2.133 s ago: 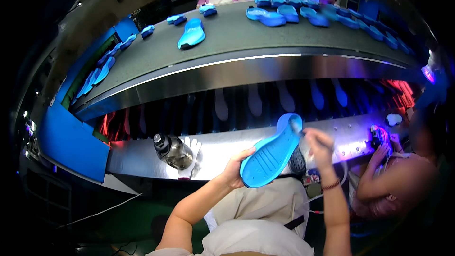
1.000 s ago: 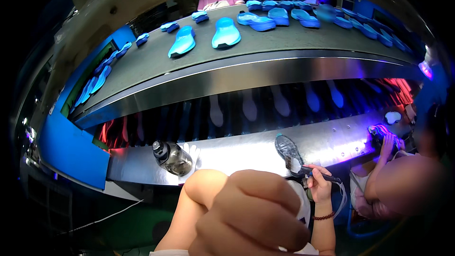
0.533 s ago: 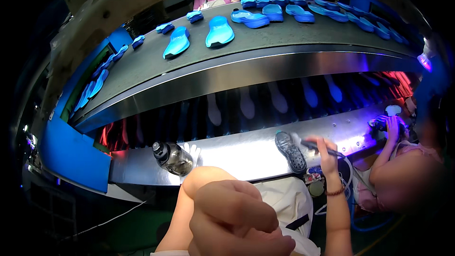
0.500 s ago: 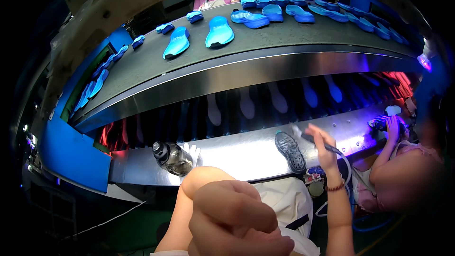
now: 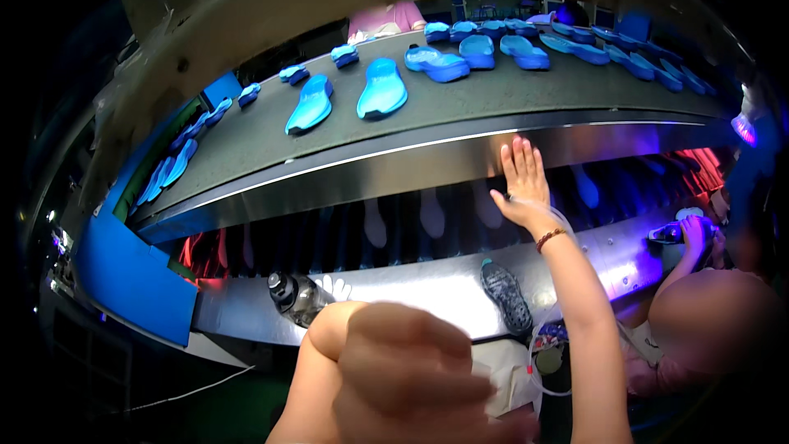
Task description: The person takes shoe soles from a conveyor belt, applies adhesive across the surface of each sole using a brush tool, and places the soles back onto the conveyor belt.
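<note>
My right hand (image 5: 523, 179) is stretched out with its fingers apart, its fingertips over the steel front rail (image 5: 444, 156) of the conveyor. A thin pale tube (image 5: 561, 218) runs past its wrist; no tool shows at the palm. Close in front at the lower middle, my left hand (image 5: 411, 362) is curled and blurred, and whatever is in it is hidden. Beyond it a dark shoe sole (image 5: 507, 298) with a textured face lies on the steel ledge (image 5: 411, 300). A dark see-through bottle (image 5: 300, 298) leans near the ledge's left part, beside a white glove (image 5: 335, 286).
Blue shoe soles (image 5: 383, 89) lie spread along the dark belt (image 5: 246, 156). More soles hang or reflect in the dark gap below. At the right a co-worker's hand (image 5: 694, 234) holds a dark object. Another person in pink (image 5: 394, 18) sits across the belt. A lamp (image 5: 745, 125) hangs at right.
My right hand has moved up and away from the sole to the rail and opened; the pen-like tool it held is out of sight. My left hand shifted slightly right and down.
</note>
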`<state>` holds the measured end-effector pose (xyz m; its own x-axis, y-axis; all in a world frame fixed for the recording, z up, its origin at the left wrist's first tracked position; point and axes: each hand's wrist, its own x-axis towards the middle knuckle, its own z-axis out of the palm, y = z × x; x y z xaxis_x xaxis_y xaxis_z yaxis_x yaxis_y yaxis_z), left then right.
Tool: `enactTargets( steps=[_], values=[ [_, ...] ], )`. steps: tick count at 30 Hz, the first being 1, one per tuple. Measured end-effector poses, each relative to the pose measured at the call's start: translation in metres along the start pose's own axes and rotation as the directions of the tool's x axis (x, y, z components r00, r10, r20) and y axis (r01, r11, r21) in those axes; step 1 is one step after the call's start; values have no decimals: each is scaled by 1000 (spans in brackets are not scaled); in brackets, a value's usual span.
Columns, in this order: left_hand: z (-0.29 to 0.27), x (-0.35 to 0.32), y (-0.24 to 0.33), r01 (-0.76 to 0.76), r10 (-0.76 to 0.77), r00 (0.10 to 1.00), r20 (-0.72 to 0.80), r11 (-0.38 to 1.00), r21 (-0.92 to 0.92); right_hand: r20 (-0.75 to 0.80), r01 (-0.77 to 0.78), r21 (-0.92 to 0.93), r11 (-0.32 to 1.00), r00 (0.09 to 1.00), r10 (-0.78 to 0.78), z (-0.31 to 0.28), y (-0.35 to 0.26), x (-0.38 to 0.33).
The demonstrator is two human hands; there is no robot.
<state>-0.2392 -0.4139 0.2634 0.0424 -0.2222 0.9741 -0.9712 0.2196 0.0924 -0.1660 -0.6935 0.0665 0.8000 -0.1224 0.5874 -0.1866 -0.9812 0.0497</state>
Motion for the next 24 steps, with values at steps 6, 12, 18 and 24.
enactTargets(
  steps=[6,12,18,24],
  values=[
    [114,7,-165,74,-124,960,251,977,199,-18,11,-40,999,1000,-12,44,2,-1],
    [176,16,-326,214,-707,656,264,510,833,-272,100,-37,994,956,-106,40,8,2],
    [218,10,-364,475,-910,370,185,356,805,-285,98,43,994,955,-82,47,14,-4],
    [229,-1,-386,321,-868,465,176,351,880,-298,98,108,989,953,-62,49,13,-2]
  ],
)
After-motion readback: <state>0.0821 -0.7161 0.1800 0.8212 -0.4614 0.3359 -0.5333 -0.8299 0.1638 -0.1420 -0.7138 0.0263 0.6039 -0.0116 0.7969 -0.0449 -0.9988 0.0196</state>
